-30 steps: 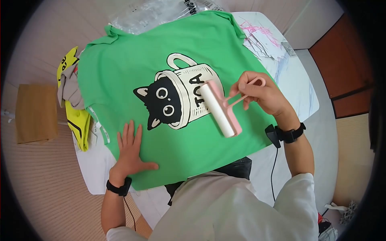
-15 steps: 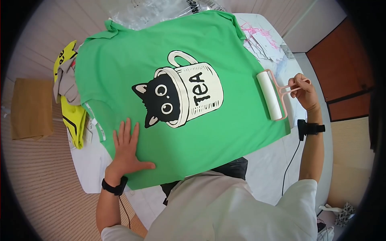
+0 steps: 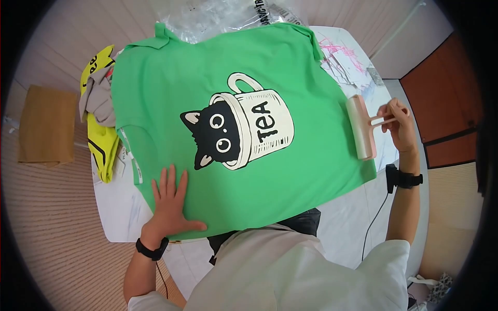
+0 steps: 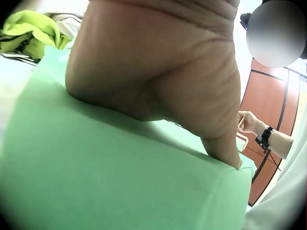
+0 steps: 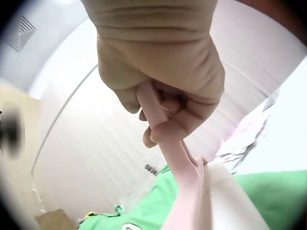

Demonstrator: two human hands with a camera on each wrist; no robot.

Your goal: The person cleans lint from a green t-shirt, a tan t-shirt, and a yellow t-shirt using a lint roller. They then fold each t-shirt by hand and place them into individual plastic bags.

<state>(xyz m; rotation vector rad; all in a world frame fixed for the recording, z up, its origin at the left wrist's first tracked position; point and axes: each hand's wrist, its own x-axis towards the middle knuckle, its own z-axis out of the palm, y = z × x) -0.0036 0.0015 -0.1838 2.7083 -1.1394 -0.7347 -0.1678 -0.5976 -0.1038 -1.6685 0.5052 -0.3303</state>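
Observation:
A green T-shirt (image 3: 321, 160) lies spread over the table, printed with a black cat in a cream mug marked TEA. My left hand (image 3: 173, 207) rests flat on it near the neckline, fingers spread and thumb out to the side; the left wrist view shows the palm (image 4: 158, 76) against the green cloth. At the hem on the right, my right hand (image 3: 399, 127) grips the pink handle of a lint roller (image 3: 361, 129). Its white roll lies along the shirt's edge. In the right wrist view, the fingers curl round the roller's handle (image 5: 175, 155).
Yellow and grey garments (image 3: 101, 98) are heaped at the table's left. Clear plastic bags (image 3: 218, 20) lie behind the shirt. Paper tags with pink strings (image 3: 340, 62) sit at the back right. A cardboard box (image 3: 47, 127) stands farther left.
The right hand has carried the lint roller from the mug print rightward to the shirt's hem, and the roller's tilt has changed there. The left hand stays pressed on the shirt.

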